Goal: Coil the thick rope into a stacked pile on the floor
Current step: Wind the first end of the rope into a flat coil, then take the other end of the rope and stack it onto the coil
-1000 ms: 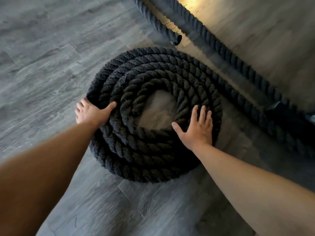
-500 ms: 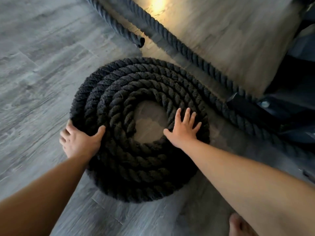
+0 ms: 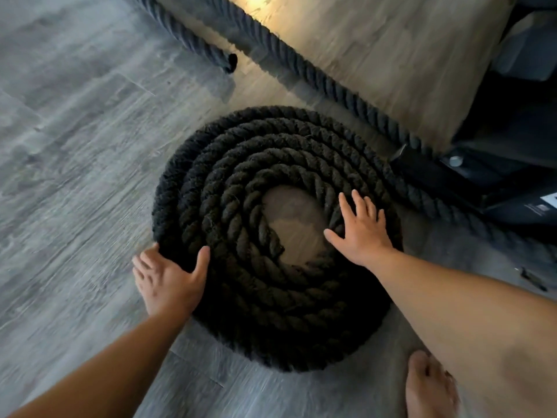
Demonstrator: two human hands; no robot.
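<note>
Hands flat against coiled rope

My thick black rope lies coiled in stacked rings on the floor; its tail seemingly trails off right.

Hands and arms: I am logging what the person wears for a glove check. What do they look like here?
Both are bare: the left hand and right hand wear no gloves, and no rings, watch or wristband show. Both forearms are uncovered to the frame's edge, with no sleeve in view. A bare foot also shows.
</note>
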